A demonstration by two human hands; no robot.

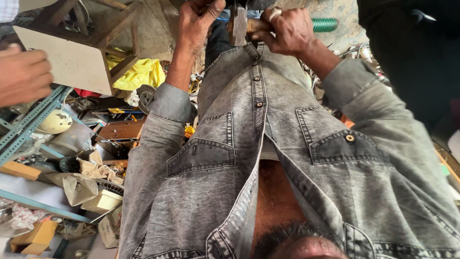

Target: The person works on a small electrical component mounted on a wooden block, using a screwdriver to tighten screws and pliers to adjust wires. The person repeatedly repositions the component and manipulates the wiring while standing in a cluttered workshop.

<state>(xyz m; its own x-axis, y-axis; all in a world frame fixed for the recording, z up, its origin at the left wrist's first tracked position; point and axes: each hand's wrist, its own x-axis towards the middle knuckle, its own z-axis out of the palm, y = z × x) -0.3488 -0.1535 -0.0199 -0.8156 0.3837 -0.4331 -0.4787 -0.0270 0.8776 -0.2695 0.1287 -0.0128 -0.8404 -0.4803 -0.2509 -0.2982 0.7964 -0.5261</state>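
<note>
At nine o'clock another person's hand juts in from the frame edge, loosely curled, beside a pale wooden stool and a blue-green slotted metal rack. Below them, toward eight o'clock, the floor holds a jumble of crumpled paper, small boxes and tools, with a yellow cloth nearer the middle.

At twelve o'clock the wearer's left hand has its fingers curled shut around something dark at the top edge; what it is cannot be told. Just beside it, at one o'clock, the right hand wraps its fingers tightly round the wooden handle of a hammer, whose metal head points down between the two hands, seemingly steadied for close work. A green ribbed hose lies beyond the knuckles. The grey denim shirt fills the frame below.
</note>
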